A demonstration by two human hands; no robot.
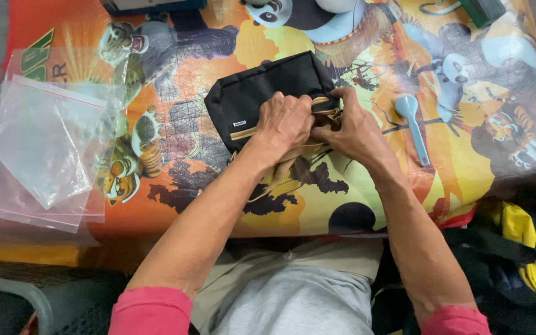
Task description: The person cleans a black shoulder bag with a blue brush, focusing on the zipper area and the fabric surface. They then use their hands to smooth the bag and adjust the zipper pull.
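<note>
A black fabric pouch (262, 93) with a tan zipper band lies on a table covered with a bright cartoon-print cloth (206, 56). My left hand (283, 121) presses down on the pouch's near edge, fingers curled over the tan band. My right hand (355, 127) grips the same edge from the right, thumb and fingers pinching the pouch at its zipper end. The two hands touch each other over the opening, hiding what lies between them. A tan strap (280, 177) trails from under the hands toward me.
A light blue plastic spoon (414, 124) lies right of my hands. Clear plastic zip bags (38, 149) are stacked at the table's left edge. Dark and yellow bags (516, 248) sit low right. A grey chair edge (26, 298) shows low left.
</note>
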